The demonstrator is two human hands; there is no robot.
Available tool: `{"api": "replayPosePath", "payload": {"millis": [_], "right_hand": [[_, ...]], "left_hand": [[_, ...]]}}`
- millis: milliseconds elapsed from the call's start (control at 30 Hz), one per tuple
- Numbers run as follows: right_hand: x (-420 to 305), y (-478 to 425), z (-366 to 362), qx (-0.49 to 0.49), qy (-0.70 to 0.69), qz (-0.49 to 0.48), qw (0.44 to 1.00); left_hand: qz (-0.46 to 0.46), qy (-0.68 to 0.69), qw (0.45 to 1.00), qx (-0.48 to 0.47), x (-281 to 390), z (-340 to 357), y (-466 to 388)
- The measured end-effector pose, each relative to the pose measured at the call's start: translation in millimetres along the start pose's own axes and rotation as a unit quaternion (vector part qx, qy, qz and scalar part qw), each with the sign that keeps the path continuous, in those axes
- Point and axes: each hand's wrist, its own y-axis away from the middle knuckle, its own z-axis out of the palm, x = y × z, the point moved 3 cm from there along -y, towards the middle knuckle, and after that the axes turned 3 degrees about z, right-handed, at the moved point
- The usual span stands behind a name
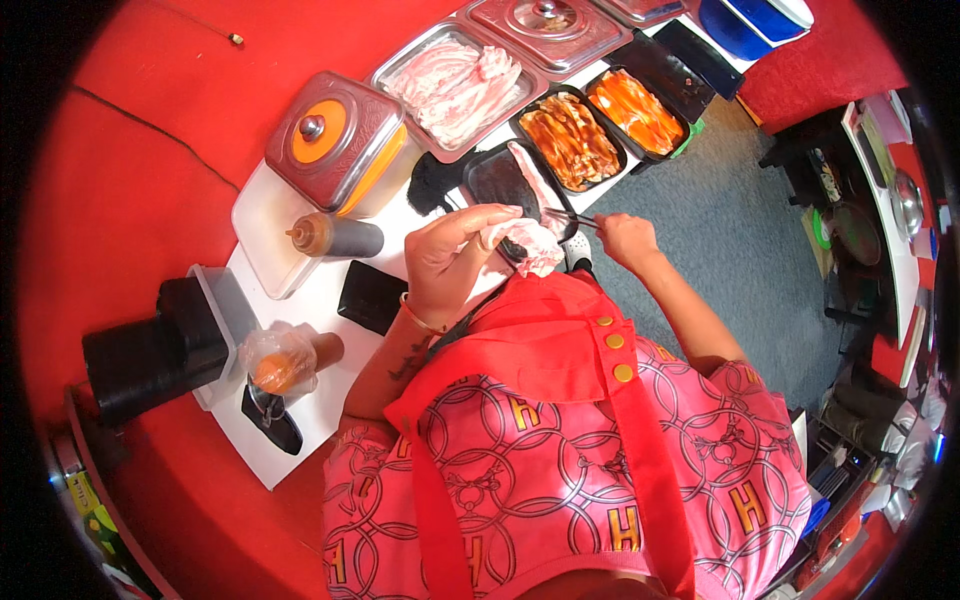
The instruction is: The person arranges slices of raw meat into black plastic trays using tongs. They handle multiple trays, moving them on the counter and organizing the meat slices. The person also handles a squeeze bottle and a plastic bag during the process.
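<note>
My left hand [454, 259] holds a folded bunch of raw pale-pink meat slices [541, 246] between thumb and fingers, over the near edge of a black tray [495, 180]. One long strip of raw meat [531, 174] lies along the right side of that tray. In my right hand [628, 241] is a thin dark utensil [581, 218], perhaps tongs; its tip is at the near end of the strip. Beside the tray stand a black tray of meat strips in brown sauce [571, 139] and another of strips in orange sauce [636, 111].
A steel pan of raw meat slices [457, 82] and a lidded steel pan [551, 34] stand behind. To the left are a lidded container [334, 139], a brown squeeze bottle [337, 235], a black phone-like slab [371, 296], a plastic-wrapped bottle [281, 367] and stacked black trays [135, 367].
</note>
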Motion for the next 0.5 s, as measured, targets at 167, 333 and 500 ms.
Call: {"api": "replayPosePath", "payload": {"millis": [167,333,500], "right_hand": [[-7.6,0.2,-18.3,-0.009,0.045,-0.004,0.999],[-9.5,5.6,-11.2,-0.065,0.052,-0.012,0.996],[-13.6,12.9,-46.1,-0.096,0.018,-0.014,0.995]], "left_hand": [[0.014,0.012,0.999,0.036,0.6,-6.6,-0.2],[0.026,-0.038,0.998,0.031,-4.4,-8.1,-6.0],[0.001,-0.032,0.999,0.042,-17.6,-11.0,-11.8]]}}
